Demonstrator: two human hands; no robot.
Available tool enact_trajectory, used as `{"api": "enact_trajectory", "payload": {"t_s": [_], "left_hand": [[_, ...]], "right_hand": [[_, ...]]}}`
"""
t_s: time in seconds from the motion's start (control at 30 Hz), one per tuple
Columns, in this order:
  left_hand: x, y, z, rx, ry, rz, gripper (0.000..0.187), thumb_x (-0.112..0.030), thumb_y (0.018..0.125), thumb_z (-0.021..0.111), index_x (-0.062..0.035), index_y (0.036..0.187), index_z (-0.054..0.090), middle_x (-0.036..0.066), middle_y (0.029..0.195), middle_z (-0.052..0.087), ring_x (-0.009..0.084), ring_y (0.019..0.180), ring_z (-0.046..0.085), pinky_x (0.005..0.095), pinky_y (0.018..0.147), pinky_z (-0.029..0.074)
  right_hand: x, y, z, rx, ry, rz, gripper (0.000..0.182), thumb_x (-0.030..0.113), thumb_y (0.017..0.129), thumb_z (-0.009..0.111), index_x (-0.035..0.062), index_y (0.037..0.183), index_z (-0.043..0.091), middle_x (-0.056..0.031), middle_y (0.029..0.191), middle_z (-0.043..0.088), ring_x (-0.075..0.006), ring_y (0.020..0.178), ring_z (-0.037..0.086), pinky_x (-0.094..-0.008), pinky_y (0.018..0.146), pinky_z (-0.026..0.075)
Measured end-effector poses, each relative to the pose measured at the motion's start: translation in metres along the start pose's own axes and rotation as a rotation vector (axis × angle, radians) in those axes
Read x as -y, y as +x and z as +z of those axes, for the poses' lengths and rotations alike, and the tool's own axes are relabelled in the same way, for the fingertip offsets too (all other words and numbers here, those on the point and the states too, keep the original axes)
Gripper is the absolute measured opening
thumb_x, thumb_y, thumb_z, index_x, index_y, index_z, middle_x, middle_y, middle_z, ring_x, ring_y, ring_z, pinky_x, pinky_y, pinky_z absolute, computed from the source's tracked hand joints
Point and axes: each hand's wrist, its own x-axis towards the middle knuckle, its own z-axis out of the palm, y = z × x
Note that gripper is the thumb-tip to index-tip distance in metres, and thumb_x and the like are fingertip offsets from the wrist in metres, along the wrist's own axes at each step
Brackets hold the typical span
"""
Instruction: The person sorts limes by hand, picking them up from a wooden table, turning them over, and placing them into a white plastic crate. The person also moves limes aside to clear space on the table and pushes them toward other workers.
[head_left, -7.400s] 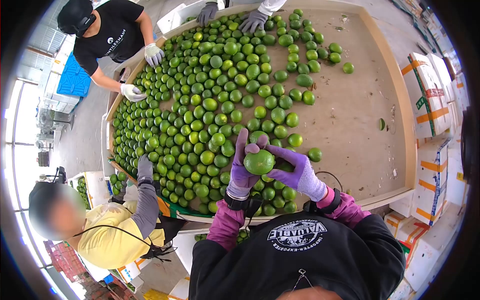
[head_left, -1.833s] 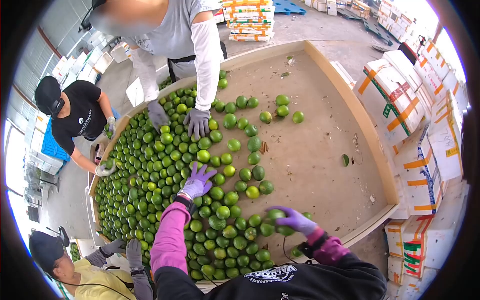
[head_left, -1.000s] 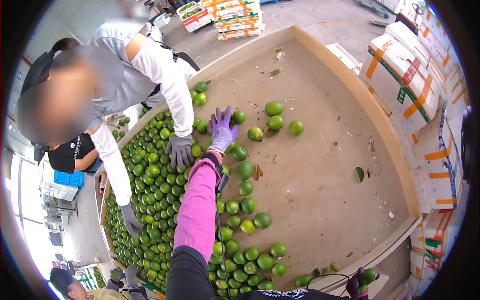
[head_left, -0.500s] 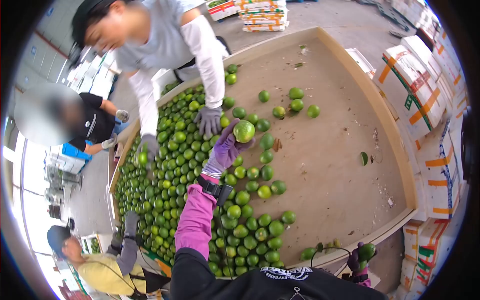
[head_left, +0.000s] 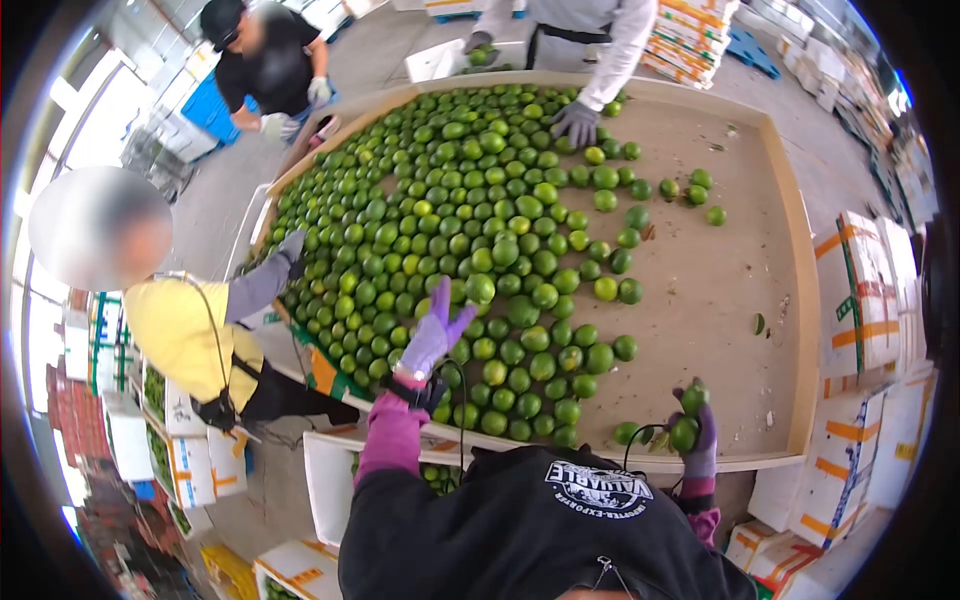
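My left hand point(head_left: 437, 325), in a purple glove, hovers with its fingers spread over the near part of a heap of green limes point(head_left: 400, 215). No lime is in its grip; one yellowish-green lime point(head_left: 480, 289) lies just beyond the fingertips. At the lower right, my right hand point(head_left: 702, 440), also gloved, is closed around green limes point(head_left: 684, 434) near the front edge of the wooden table point(head_left: 790, 300). Loose limes point(head_left: 698, 186) are scattered on the brown tabletop right of the heap.
A co-worker's gloved hand point(head_left: 577, 124) touches limes at the far side. A person in yellow point(head_left: 180, 335) reaches in from the left; a person in black point(head_left: 268, 65) stands at the back left. White boxes point(head_left: 860, 300) are stacked at right, and a white crate point(head_left: 330, 480) is below.
The view has turned and shifted. My left hand has let go of the lime it held and its fingers have spread. My right hand, still holding limes, is now higher in view.
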Motion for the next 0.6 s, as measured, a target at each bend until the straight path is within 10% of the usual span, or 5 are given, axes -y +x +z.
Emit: {"api": "enact_trajectory", "payload": {"t_s": [0.03,0.2,0.3,0.43,0.6], "left_hand": [[-0.023,-0.036,-0.021,0.128,-0.326,-0.085,0.08,-0.039,0.091,0.061,-0.0043,0.149,0.018,0.017,0.144,0.039,0.0177,0.134,0.036,0.0262,0.101,0.038],[-0.006,-0.167,0.011,0.408,-1.101,-0.065,0.091,-0.052,0.089,0.058,-0.0152,0.152,0.002,0.014,0.155,0.016,0.0302,0.137,0.03,0.045,0.107,0.034],[-0.018,-0.22,0.048,0.169,-1.664,0.03,0.085,-0.054,0.091,0.052,-0.0167,0.152,0.007,0.011,0.151,0.026,0.0261,0.137,0.03,0.0469,0.109,0.031],[-0.022,-0.266,0.043,-0.357,-2.13,-0.05,0.062,-0.051,0.093,0.046,-0.0152,0.143,0.035,0.011,0.134,0.048,0.0262,0.123,0.047,0.0466,0.101,0.041],[0.074,-0.363,0.056,-0.403,-2.054,-0.323,0.041,-0.042,0.092,0.048,-0.006,0.108,0.062,0.016,0.112,0.063,0.0281,0.097,0.061,0.0406,0.071,0.052]], "right_hand": [[0.003,0.014,0.023,0.056,-0.108,0.008,0.059,0.03,0.09,0.053,0.0122,0.142,0.033,-0.0176,0.123,0.055,-0.0233,0.066,0.061,-0.0354,0.058,0.054],[-0.003,0.03,0.186,0.428,-0.41,0.063,0.059,0.006,0.083,0.06,0.0098,0.137,0.038,-0.0117,0.114,0.056,-0.02,0.076,0.062,-0.0311,0.069,0.054],[-0.057,0.0,0.27,0.778,-0.789,-0.003,0.06,0.003,0.08,0.068,0.0067,0.133,0.041,-0.0091,0.11,0.058,-0.0163,0.09,0.062,-0.0286,0.079,0.052],[-0.142,-0.05,0.309,1.464,-1.167,-0.566,0.061,0.023,0.08,0.068,0.0058,0.132,0.044,-0.0208,0.122,0.054,-0.038,0.113,0.053,-0.0449,0.096,0.043],[-0.153,-0.065,0.298,1.878,-1.225,-0.609,0.059,0.032,0.082,0.065,0.0049,0.132,0.046,-0.0211,0.131,0.05,-0.0401,0.116,0.051,-0.0447,0.1,0.041]]}}
